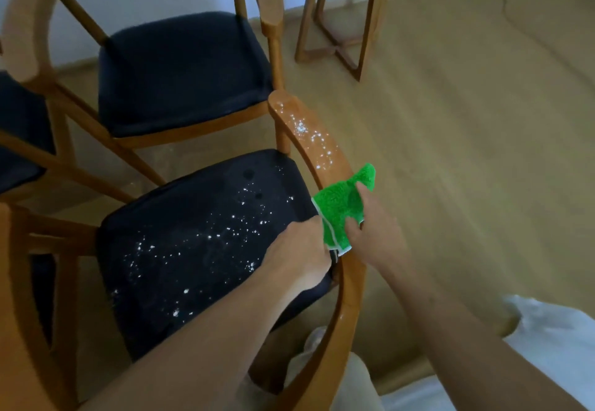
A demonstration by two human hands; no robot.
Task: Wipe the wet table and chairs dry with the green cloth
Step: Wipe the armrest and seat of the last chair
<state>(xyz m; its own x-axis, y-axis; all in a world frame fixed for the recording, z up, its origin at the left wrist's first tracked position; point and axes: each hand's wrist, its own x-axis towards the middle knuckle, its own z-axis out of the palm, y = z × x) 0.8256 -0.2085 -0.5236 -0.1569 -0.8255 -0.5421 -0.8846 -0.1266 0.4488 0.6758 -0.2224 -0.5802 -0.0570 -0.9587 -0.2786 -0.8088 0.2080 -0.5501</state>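
The green cloth [341,204] lies draped over the curved wooden armrest [317,140] of the near chair. My right hand [375,233] presses on the cloth from the outer side, fingers spread over it. On the inner side, my left hand [297,253] grips the cloth's lower edge where the armrest meets the seat. Water drops glint on the armrest beyond the cloth. The chair's dark seat [193,243] is speckled with many drops too.
A second wooden chair [180,72] with a dark seat stands just behind the near one. Part of a third chair [19,127] shows at the left edge. A wooden table's legs [341,24] stand at the top on light wooden floor [483,153].
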